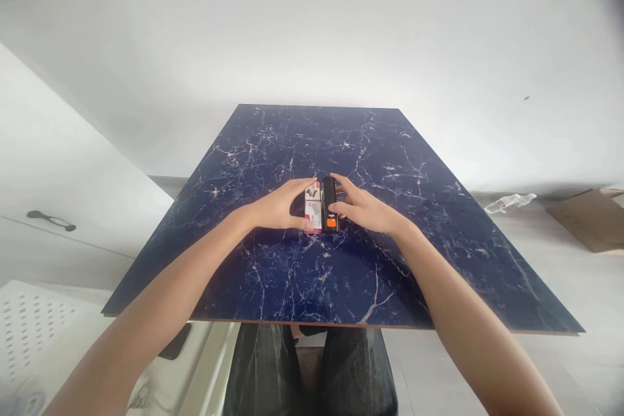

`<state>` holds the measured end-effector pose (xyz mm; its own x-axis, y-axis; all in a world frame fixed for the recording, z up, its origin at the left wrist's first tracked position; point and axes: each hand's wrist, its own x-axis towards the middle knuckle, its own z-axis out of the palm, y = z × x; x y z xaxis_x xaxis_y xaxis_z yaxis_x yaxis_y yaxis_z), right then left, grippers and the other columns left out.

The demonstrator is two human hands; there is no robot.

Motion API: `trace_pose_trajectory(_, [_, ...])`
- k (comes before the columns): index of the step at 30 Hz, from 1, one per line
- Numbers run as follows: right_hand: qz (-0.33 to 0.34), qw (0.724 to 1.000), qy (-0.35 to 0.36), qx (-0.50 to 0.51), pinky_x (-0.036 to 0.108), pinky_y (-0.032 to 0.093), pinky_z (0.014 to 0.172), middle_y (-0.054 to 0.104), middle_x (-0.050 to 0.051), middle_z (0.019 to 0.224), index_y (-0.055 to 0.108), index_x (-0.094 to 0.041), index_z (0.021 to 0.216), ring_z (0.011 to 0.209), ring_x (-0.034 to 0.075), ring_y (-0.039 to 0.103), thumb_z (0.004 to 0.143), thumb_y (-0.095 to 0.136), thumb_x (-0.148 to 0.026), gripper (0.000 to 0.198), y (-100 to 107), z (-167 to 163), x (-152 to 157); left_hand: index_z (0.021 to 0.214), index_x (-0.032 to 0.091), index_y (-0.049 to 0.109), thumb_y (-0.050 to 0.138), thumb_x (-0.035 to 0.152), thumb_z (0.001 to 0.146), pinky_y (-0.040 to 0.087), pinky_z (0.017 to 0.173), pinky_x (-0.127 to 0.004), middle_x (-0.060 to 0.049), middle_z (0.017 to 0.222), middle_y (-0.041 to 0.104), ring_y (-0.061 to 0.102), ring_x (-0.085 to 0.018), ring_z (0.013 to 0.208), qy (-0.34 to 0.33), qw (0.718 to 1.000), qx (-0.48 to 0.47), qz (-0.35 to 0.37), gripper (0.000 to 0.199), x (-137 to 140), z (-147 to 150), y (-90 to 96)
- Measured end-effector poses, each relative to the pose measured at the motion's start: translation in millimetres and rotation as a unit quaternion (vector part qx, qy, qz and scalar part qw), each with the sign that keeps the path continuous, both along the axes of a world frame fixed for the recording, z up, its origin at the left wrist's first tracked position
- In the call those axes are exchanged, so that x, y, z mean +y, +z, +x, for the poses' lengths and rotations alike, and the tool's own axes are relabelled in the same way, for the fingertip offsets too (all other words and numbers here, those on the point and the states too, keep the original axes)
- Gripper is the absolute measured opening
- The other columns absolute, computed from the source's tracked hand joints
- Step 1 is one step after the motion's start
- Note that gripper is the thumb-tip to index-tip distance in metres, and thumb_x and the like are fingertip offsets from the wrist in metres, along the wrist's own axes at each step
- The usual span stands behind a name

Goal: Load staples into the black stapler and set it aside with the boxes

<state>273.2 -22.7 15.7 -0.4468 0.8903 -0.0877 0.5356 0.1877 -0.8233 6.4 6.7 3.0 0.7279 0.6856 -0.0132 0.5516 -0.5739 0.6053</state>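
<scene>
Dark blue marbled tabletop (302,279) stretches before you toward a pale wall (312,26), with a cardboard box (589,218) on the floor to the right. Near the tabletop's middle, a red-and-white packet (313,209) and a black item (329,192) with an orange patch sit side by side. Your left hand (283,205) curves around the packet, fingers toward its far end, thumb toward the near, its grip impossible to tell; your right hand (363,208) pinches the black item, thumb on top
</scene>
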Motion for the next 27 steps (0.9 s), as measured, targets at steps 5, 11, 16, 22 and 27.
trace_pose_trajectory(5, [-0.007, 1.000, -0.003, -0.001, 0.048, 0.054, 0.099, 0.048, 0.014, 0.154, 0.017, -0.026, 0.162, 0.121, 0.030, 0.063, 0.095, 0.055, -0.040, 0.078, 3, -3, -2, 0.164, 0.035, 0.010, 0.076, 0.077, 0.066, 0.019, 0.124, -0.058, -0.004, 0.172, 0.006, 0.006, -0.041, 0.156, -0.009, 0.999, 0.043, 0.025, 0.125, -4, 3, -3.8])
trace_pose_trajectory(11, [-0.007, 0.999, -0.020, -0.024, 0.046, 0.056, 0.093, 0.049, 0.016, 0.154, 0.014, -0.024, 0.163, 0.113, 0.030, 0.067, 0.093, 0.057, -0.036, 0.083, 5, -7, -5, 0.164, 0.035, 0.006, 0.075, 0.075, 0.069, 0.030, 0.122, -0.050, -0.006, 0.172, 0.006, 0.018, -0.038, 0.155, 0.025, 0.999, 0.032, 0.028, 0.125, -8, 6, -7.3])
trace_pose_trajectory(16, [0.021, 0.996, -0.048, -0.067, 0.045, 0.055, 0.088, 0.057, 0.016, 0.145, 0.025, -0.023, 0.160, 0.109, 0.033, 0.067, 0.086, 0.066, -0.040, 0.086, 8, -16, -12, 0.164, 0.033, 0.008, 0.077, 0.070, 0.070, 0.038, 0.117, -0.054, -0.009, 0.172, 0.006, 0.019, -0.040, 0.154, 0.045, 0.998, 0.046, 0.026, 0.122, -11, 7, -6.9])
trace_pose_trajectory(22, [0.083, 0.983, -0.109, -0.126, 0.037, 0.051, 0.072, 0.074, 0.010, 0.105, 0.057, -0.024, 0.128, 0.084, 0.029, 0.069, 0.086, 0.060, -0.034, 0.044, 12, -18, -23, 0.164, 0.026, 0.015, 0.084, 0.053, 0.067, 0.037, 0.119, -0.053, -0.014, 0.166, 0.027, 0.028, -0.038, 0.152, 0.039, 0.996, -0.009, 0.077, 0.122, -5, 22, -13.6])
trace_pose_trajectory(27, [0.068, 0.973, -0.139, -0.170, 0.034, 0.047, 0.063, 0.073, 0.010, 0.095, 0.061, -0.021, 0.111, 0.073, 0.026, 0.065, 0.085, 0.057, -0.034, 0.029, 17, 32, -16, 0.164, 0.021, 0.013, 0.081, 0.060, 0.066, 0.033, 0.120, -0.055, -0.017, 0.167, 0.022, 0.024, -0.040, 0.153, 0.027, 0.998, -0.010, 0.063, 0.125, 13, 85, -21.4])
